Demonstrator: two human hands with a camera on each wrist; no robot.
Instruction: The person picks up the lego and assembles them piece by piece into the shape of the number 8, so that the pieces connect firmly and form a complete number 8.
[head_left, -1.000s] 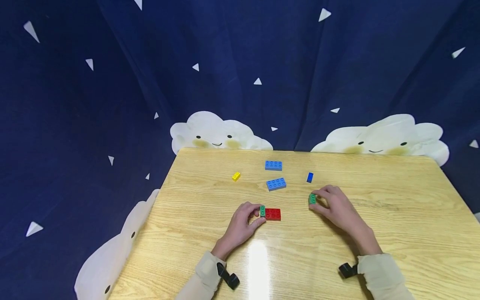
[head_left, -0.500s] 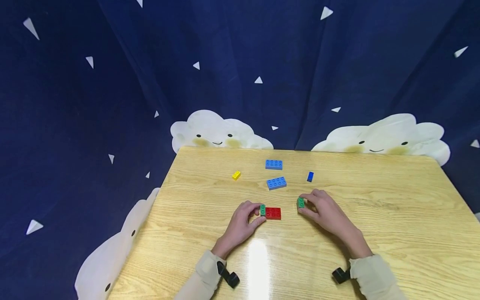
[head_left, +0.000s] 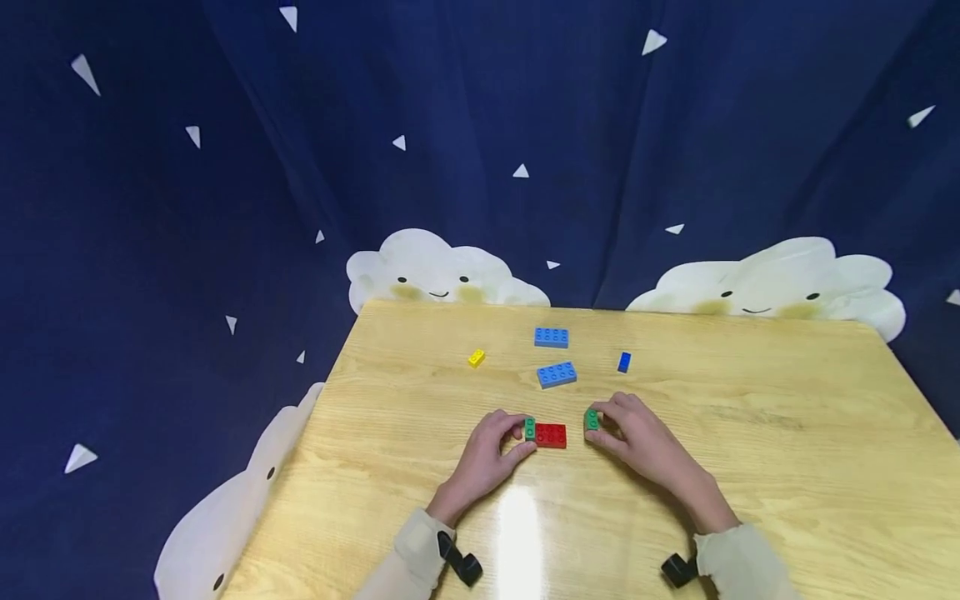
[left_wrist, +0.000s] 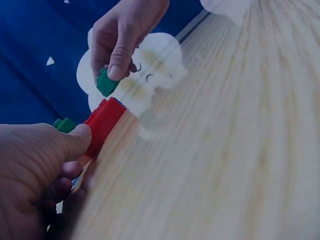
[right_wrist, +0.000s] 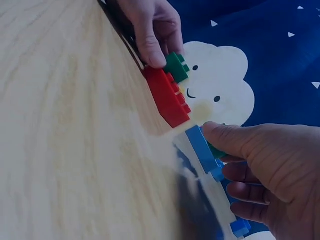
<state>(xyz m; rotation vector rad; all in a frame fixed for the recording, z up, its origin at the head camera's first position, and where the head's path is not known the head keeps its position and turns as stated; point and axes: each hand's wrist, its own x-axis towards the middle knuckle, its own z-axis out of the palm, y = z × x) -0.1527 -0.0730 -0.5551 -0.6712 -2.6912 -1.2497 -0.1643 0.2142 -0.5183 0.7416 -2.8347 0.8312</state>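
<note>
A red toy building brick (head_left: 552, 436) lies on the table, with a small green brick (head_left: 530, 428) seated on its left end. My left hand (head_left: 482, 460) pinches the red brick at that end; the thumb also presses its side in the left wrist view. Just right of the red brick, my right hand (head_left: 643, 442) holds a second small green brick (head_left: 592, 419) between thumb and fingers. In the left wrist view this second green brick (left_wrist: 106, 83) is tilted and held above the red brick's free end, apart from it. The right thumb partly hides it in the right wrist view.
Farther back on the wooden table (head_left: 750, 400) lie two light-blue bricks (head_left: 557, 374), a small yellow brick (head_left: 476, 358) and a small dark-blue brick (head_left: 624, 362). Behind the table hangs a navy curtain (head_left: 480, 100) with white triangles and clouds.
My right hand has moved left with its green brick, closing most of the gap to the red brick. The left hand stays at the red brick. The head view has shifted slightly.
</note>
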